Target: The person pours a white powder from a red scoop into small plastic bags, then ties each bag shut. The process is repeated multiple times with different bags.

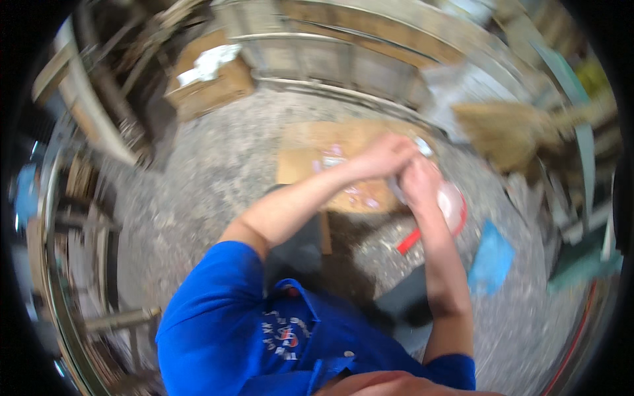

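Observation:
My left hand (389, 156) and my right hand (421, 179) meet above the right side of a low wooden board (300, 140). Both look closed, with their fingers bunched together, though motion blurs them. A pale, whitish bit (396, 189) shows under the hands; I cannot make out what they hold. Small pink and white pieces (333, 160) lie scattered on the board, with more pinkish pieces (362, 197) near its front edge. A small white item (423, 146) is just beyond the hands. Partly behind my right forearm sits a round white thing with a red rim (453, 206).
A cardboard box (214, 94) with white paper-like material stands at far left. A straw broom (502, 132) is at the right, and a blue sheet (492, 259) lies on the concrete floor. Wooden frames (317, 59) line the back; stacked timber (79, 264) stands left.

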A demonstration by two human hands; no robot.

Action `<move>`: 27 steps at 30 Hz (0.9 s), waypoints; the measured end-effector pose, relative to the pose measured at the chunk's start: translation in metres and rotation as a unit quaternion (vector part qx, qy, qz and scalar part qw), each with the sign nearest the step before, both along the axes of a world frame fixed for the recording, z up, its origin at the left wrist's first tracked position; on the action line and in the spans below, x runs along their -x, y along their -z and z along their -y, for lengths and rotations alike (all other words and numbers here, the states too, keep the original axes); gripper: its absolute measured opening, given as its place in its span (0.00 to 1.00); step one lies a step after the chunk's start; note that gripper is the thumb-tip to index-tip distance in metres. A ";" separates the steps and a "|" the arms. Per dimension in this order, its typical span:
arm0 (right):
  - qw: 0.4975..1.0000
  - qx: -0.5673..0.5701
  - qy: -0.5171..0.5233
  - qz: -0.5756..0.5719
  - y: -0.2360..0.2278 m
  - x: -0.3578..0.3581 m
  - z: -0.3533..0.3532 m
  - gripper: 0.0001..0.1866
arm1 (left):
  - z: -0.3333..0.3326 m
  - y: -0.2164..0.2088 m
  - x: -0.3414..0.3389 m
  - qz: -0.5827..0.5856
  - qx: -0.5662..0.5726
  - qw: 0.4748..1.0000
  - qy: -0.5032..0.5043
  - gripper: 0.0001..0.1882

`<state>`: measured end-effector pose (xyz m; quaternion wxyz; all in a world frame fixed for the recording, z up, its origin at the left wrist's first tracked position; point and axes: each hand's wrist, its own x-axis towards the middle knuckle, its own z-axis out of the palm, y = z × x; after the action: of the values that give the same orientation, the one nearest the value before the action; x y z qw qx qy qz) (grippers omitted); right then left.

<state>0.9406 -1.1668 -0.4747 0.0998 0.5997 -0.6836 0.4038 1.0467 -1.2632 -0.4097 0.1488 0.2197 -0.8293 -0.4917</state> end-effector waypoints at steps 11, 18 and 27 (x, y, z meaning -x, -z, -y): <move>0.991 -0.090 0.016 0.099 0.021 0.000 0.011 0.28 | -0.002 0.011 0.000 -0.168 0.076 0.979 -0.087 0.14; 0.999 -0.043 -0.032 0.003 0.015 -0.017 0.016 0.23 | 0.003 0.032 -0.009 -0.140 0.115 0.974 -0.135 0.12; 0.967 -0.015 -0.072 0.244 0.008 0.000 0.000 0.09 | -0.002 0.022 -0.010 -0.074 0.123 0.989 -0.047 0.16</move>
<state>0.9407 -1.1671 -0.4823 -0.1081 0.5321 -0.6486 0.5334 1.0567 -1.2615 -0.4319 0.2581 0.2015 -0.8590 -0.3936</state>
